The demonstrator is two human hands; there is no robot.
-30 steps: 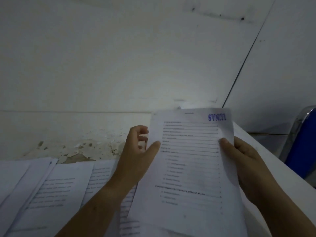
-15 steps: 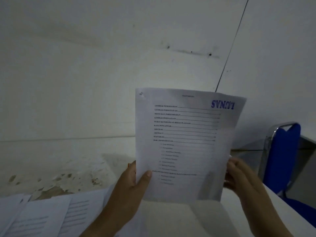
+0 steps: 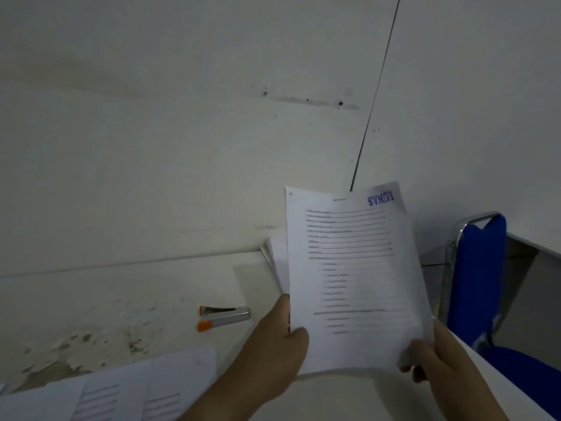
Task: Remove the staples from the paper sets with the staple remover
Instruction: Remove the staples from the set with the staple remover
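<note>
Paper set (image 3: 349,268) held up right of centre; left hand (image 3: 273,344) pinches its lower left edge, right hand (image 3: 440,360) grips the lower right corner; staple remover (image 3: 224,317) lies untouched at lower centre, so this set's staple (a faint corner mark) probably remains.

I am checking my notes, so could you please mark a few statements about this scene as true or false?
1. The left hand and the right hand both hold the paper set. True.
2. The right hand grips the staple remover. False: the staple remover lies untouched on the table.
3. A blue chair stands at the right. True.
4. The blue stamp is at the sheet's bottom edge. False: it is in the top right corner.
</note>
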